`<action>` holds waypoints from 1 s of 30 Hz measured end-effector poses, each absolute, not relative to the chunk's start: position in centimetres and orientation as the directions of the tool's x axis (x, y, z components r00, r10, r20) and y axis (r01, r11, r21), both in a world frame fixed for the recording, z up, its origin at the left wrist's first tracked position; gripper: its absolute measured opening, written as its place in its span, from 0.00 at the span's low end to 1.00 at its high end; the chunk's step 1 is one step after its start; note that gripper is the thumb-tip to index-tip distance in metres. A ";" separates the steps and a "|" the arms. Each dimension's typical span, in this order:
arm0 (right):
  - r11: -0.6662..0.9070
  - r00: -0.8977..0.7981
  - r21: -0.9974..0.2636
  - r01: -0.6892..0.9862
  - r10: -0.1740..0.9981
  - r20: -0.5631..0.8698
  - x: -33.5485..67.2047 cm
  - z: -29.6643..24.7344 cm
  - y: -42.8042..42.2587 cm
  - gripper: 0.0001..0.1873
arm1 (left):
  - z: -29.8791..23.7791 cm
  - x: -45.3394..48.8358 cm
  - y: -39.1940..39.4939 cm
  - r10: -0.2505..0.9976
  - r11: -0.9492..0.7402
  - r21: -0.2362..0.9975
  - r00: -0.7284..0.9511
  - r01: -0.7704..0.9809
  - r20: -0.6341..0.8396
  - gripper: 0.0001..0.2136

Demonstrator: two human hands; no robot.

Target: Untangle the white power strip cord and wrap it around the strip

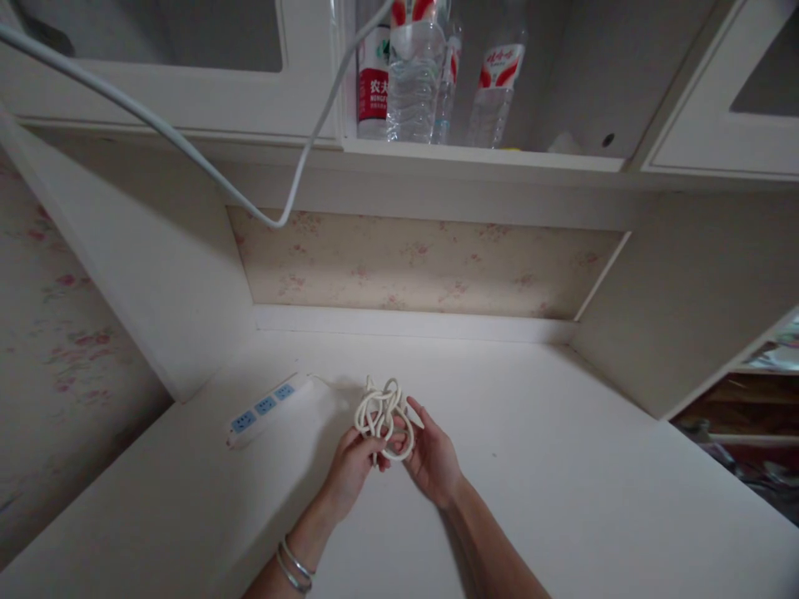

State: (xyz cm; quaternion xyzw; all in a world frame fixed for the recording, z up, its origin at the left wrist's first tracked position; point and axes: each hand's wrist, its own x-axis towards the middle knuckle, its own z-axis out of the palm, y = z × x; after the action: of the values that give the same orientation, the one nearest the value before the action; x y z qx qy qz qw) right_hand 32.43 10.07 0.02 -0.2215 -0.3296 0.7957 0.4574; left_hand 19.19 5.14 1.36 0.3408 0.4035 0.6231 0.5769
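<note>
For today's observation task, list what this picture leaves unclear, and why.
All in the head view:
- Cord: its winding, hidden by overlapping loops.
- Left hand: some fingers, hidden by the cord.
- Hanging cable: ends cut off by left and top edges.
- Front bottle: top cut off by the top edge.
- Power strip: socket holes too small.

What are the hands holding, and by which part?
The cord, bundled: the left hand grips its lower left loops; the right hand is at its right side, its grip unclear.
</note>
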 end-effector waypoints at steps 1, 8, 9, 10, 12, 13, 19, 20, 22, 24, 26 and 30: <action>-0.380 -0.521 -0.743 -0.550 0.852 -0.050 32.3 0.3 10.2 0.25 | 1.5 19.1 5.1 0.995 0.003 0.889 -0.087 -0.458 -0.048 0.11; -0.187 -0.355 -0.829 -0.527 0.935 0.014 31.5 0.0 12.0 0.22 | 1.4 19.1 5.1 0.997 0.018 0.872 -0.057 -0.490 -0.053 0.08; -0.133 -0.279 -0.839 -0.528 0.960 0.023 31.7 -0.4 12.4 0.22 | 1.2 19.1 5.1 0.997 0.025 0.876 -0.057 -0.481 -0.060 0.08; -0.083 -0.210 -0.856 -0.511 0.977 0.031 32.0 -0.8 12.8 0.22 | 1.1 19.1 5.1 0.996 0.033 0.883 -0.058 -0.468 -0.068 0.08; 0.000 -0.105 -0.891 -0.454 0.993 0.053 32.6 -1.5 13.3 0.22 | 0.6 19.1 5.2 0.995 0.050 0.900 -0.061 -0.433 -0.085 0.11; 0.027 -0.073 -0.901 -0.434 0.995 0.065 32.8 -1.8 13.4 0.22 | 0.4 19.1 5.3 0.993 0.055 0.909 -0.074 -0.413 -0.094 0.13; 0.053 -0.012 -0.910 -0.411 0.998 0.063 33.2 -1.6 11.9 0.22 | -0.1 19.1 5.6 0.966 0.070 0.943 -0.214 -0.324 -0.145 0.19; 0.061 -0.003 -0.921 -0.384 0.998 0.067 33.1 -1.5 11.6 0.22 | -0.1 19.1 5.6 0.966 0.059 0.944 -0.219 -0.324 -0.136 0.19; 0.079 0.015 -0.948 -0.309 0.997 0.078 33.1 -1.3 11.2 0.22 | 0.1 19.1 5.7 0.965 0.034 0.953 -0.237 -0.301 -0.109 0.18; 0.097 0.030 -0.969 -0.226 0.995 0.093 33.0 -1.2 11.1 0.23 | 0.2 18.9 6.0 0.940 0.003 0.972 -0.332 -0.234 -0.083 0.18; 0.118 0.031 -0.979 -0.164 0.993 0.114 32.8 -1.3 11.0 0.24 | 0.1 18.5 6.2 0.843 -0.067 0.992 -0.538 -0.110 -0.003 0.20; 0.124 0.009 -0.982 -0.144 0.992 0.124 32.1 -1.4 10.5 0.24 | 0.1 17.3 6.1 0.565 -0.152 0.892 -0.703 0.426 0.432 0.20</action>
State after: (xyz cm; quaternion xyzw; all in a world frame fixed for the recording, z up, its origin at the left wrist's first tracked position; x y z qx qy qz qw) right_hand 32.09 10.52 -1.45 -0.4305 -0.4926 0.5028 0.5649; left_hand 17.27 6.06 0.12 0.3819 0.6489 0.6560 0.0528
